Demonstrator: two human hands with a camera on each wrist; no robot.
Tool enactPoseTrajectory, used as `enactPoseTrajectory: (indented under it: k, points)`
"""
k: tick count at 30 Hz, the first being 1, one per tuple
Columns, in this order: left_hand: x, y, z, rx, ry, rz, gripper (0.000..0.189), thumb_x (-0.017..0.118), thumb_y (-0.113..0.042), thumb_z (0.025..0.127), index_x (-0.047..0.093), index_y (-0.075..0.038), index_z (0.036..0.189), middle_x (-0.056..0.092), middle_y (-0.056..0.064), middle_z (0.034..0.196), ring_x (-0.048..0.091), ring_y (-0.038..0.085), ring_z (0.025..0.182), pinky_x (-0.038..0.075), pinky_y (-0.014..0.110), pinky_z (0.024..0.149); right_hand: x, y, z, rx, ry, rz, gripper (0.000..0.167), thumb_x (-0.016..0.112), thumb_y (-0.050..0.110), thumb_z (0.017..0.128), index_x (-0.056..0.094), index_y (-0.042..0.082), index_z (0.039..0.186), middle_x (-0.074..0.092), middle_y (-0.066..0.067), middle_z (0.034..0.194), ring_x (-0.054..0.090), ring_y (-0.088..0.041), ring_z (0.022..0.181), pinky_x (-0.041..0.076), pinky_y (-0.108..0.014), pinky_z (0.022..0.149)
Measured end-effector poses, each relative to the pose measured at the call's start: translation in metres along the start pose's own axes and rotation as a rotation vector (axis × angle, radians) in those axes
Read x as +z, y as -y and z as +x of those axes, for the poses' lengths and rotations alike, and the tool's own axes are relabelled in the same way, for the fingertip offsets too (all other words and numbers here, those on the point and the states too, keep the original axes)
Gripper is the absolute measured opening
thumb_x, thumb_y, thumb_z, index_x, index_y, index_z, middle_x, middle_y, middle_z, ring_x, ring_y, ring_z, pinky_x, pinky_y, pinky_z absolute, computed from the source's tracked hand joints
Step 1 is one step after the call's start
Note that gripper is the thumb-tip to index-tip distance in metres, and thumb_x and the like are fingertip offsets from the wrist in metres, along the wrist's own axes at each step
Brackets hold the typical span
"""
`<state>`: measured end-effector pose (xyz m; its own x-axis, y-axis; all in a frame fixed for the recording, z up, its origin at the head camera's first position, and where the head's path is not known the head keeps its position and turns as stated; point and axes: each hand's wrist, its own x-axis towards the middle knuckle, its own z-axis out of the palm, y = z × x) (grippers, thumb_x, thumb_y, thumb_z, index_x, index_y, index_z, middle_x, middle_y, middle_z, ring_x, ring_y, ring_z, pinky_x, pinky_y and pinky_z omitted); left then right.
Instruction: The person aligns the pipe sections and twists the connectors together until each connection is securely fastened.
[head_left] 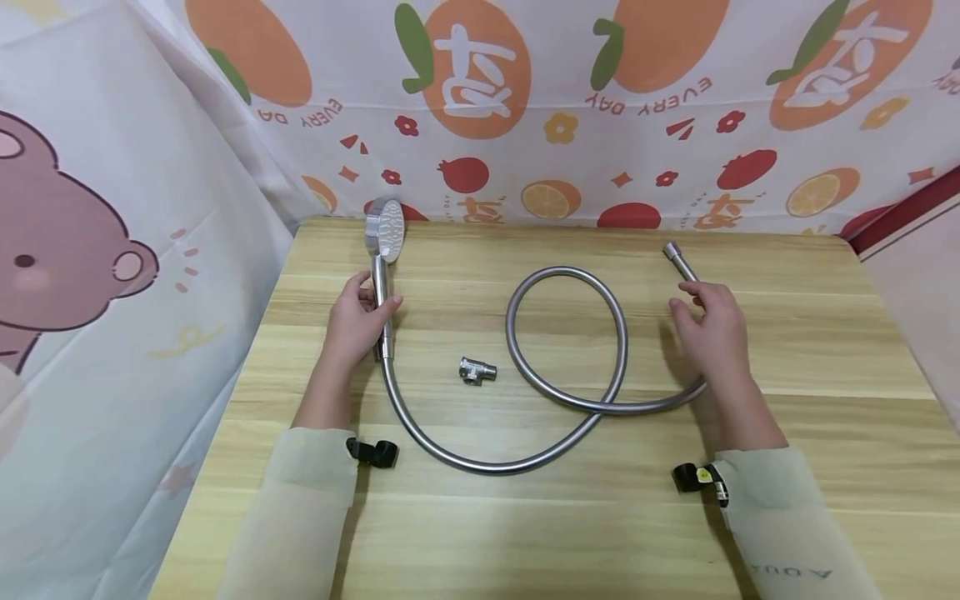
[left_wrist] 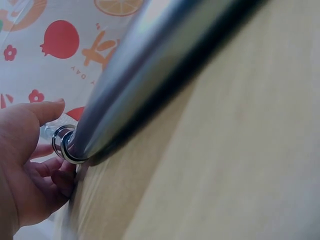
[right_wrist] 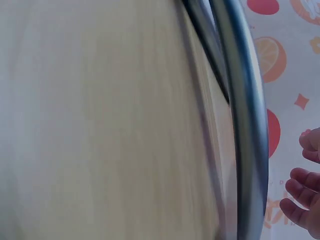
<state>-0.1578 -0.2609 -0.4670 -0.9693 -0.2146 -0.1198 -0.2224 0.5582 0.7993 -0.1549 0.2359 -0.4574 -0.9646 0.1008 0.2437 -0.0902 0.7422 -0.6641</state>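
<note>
A chrome hand shower lies at the left of the table, its spray face turned right. My left hand is loosely around its handle, thumb extended across it and fingers on the left side; in the left wrist view thumb and fingers stand apart near the handle's collar. From the handle, a metal shower hose curves right and makes one loop. My right hand hovers over the hose near its end connector, fingers loosely bent. Right-hand fingertips show with nothing between them. A small chrome pipe fitting lies between the hands.
The wooden table meets a fruit-print cloth along its back edge. A white cloth with a bear print hangs at the left. Black wrist cameras sit on both sleeves.
</note>
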Motion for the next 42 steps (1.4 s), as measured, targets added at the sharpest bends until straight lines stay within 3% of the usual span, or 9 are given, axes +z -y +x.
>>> enactPoseTrajectory:
  k: [3,5,13,18,27,38,42]
  points:
    - [-0.001,0.0,-0.002,0.015,-0.002,-0.002,0.084,0.067,-0.042,0.091,0.024,-0.009,0.155,0.054,0.018,0.125,0.057,0.03,0.106,0.05,0.038,0.088,-0.003,-0.001,0.005,-0.012,0.037,-0.033,0.035,0.06,0.021,0.096,0.062,0.002,0.125,0.056,-0.023,0.12,0.053,-0.04,0.109,0.044,-0.051,0.09]
    - [-0.003,-0.001,-0.003,0.023,-0.006,0.0,0.084,0.068,-0.04,0.091,0.023,-0.007,0.155,0.054,0.019,0.125,0.056,0.03,0.105,0.05,0.039,0.089,-0.005,-0.003,0.009,-0.015,0.056,-0.062,0.036,0.06,0.022,0.096,0.061,0.001,0.126,0.055,-0.025,0.121,0.052,-0.041,0.11,0.042,-0.056,0.093]
    - [-0.005,-0.003,-0.006,-0.007,-0.005,0.013,0.084,0.071,-0.038,0.09,0.024,-0.01,0.155,0.054,0.017,0.119,0.057,0.027,0.099,0.051,0.033,0.081,-0.009,-0.008,0.023,0.012,0.126,-0.14,0.039,0.058,0.023,0.097,0.057,0.002,0.13,0.05,-0.026,0.129,0.046,-0.044,0.117,0.039,-0.061,0.094]
    - [-0.005,-0.003,-0.007,-0.021,-0.015,0.032,0.072,0.068,-0.034,0.093,0.034,-0.01,0.151,0.059,0.017,0.116,0.061,0.028,0.099,0.053,0.031,0.078,-0.005,-0.014,0.032,0.027,0.16,-0.164,0.044,0.057,0.026,0.097,0.054,0.002,0.134,0.047,-0.028,0.132,0.044,-0.045,0.119,0.039,-0.063,0.094]
    - [-0.007,-0.001,-0.01,-0.041,-0.043,0.09,0.054,0.056,-0.028,0.099,0.045,-0.003,0.145,0.062,0.021,0.119,0.063,0.033,0.105,0.053,0.041,0.088,0.002,-0.024,0.049,0.064,0.2,-0.211,0.046,0.055,0.024,0.097,0.051,0.0,0.136,0.042,-0.032,0.135,0.039,-0.051,0.122,0.039,-0.066,0.094]
    - [-0.009,-0.007,-0.013,0.025,-0.038,0.19,0.05,0.056,-0.025,0.099,0.048,-0.002,0.142,0.056,0.021,0.124,0.059,0.036,0.11,0.05,0.048,0.092,0.01,-0.04,0.058,0.115,0.281,-0.246,0.057,0.052,0.024,0.097,0.04,-0.001,0.146,0.034,-0.033,0.145,0.031,-0.054,0.131,0.033,-0.067,0.103]
    - [-0.007,-0.016,-0.017,0.12,-0.031,0.218,0.052,0.062,-0.023,0.096,0.049,-0.001,0.141,0.053,0.023,0.128,0.054,0.039,0.114,0.047,0.052,0.096,0.011,-0.041,0.061,0.133,0.303,-0.258,0.058,0.051,0.025,0.097,0.037,0.0,0.148,0.033,-0.033,0.147,0.03,-0.053,0.132,0.033,-0.067,0.104]
